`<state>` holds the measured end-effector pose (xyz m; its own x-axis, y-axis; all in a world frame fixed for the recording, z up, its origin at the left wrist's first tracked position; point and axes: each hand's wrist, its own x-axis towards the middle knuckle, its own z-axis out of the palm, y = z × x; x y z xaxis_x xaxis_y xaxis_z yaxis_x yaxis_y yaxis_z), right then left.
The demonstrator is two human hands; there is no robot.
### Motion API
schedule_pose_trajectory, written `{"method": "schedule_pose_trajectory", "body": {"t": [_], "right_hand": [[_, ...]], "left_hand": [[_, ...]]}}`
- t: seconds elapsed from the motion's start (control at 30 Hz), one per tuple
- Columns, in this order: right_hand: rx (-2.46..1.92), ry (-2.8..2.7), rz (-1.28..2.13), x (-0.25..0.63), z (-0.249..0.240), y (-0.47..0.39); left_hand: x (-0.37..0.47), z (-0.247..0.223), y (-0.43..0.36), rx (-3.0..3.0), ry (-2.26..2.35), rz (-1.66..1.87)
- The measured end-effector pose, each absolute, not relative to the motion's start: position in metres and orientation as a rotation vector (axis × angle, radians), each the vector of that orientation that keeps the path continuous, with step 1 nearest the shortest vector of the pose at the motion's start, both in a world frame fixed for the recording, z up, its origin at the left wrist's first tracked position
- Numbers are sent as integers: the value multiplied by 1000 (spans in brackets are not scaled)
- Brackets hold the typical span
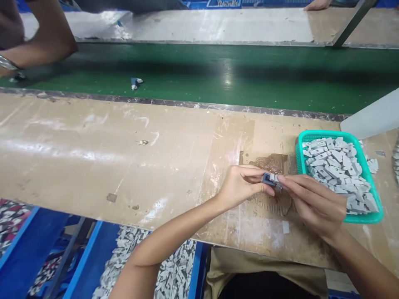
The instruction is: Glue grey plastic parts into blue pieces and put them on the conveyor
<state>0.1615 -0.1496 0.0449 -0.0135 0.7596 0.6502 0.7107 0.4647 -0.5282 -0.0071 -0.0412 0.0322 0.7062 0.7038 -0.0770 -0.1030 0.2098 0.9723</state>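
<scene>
My left hand point(241, 185) pinches a small dark blue-grey plastic piece point(267, 179) with a square hollow, between thumb and fingers. From the right, my right hand point(316, 199) grips a small light grey plastic piece point(273, 177) by its end, and this piece touches the blue one. My fingertips hide part of both. Below my hands lies a worn, wet-looking patch of brown cardboard point(277, 164) on the table. Just beyond my right hand stands a green plastic basket point(338, 133) heaped with light grey pieces point(335, 166).
A green conveyor belt point(193, 79) runs behind the tan table point(102, 137), carrying a small blue-and-white part point(135, 83). At upper left is another person's arm point(46, 41); a hand point(318, 5) rests at far right. Blue bins point(90, 257) of grey pieces sit below the table edge.
</scene>
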Motion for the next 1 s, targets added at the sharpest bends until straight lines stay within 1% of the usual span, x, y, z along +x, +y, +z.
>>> {"method": "schedule_pose_trajectory", "body": {"t": [0.23,0.47,0.73,1.0], "right_hand": [[-1275,-1758,103,161,48,-148],[-1314,-1771,111,162,45,-149],[-1352,-1680,256,163,45,-150],[-1360,-1660,239,162,46,-148]], "left_hand": [[-10,31,-41,1452,580,689],[-10,28,-45,1524,630,758],[-9,30,-49,1507,661,744],[-9,33,-50,1620,643,806]]}}
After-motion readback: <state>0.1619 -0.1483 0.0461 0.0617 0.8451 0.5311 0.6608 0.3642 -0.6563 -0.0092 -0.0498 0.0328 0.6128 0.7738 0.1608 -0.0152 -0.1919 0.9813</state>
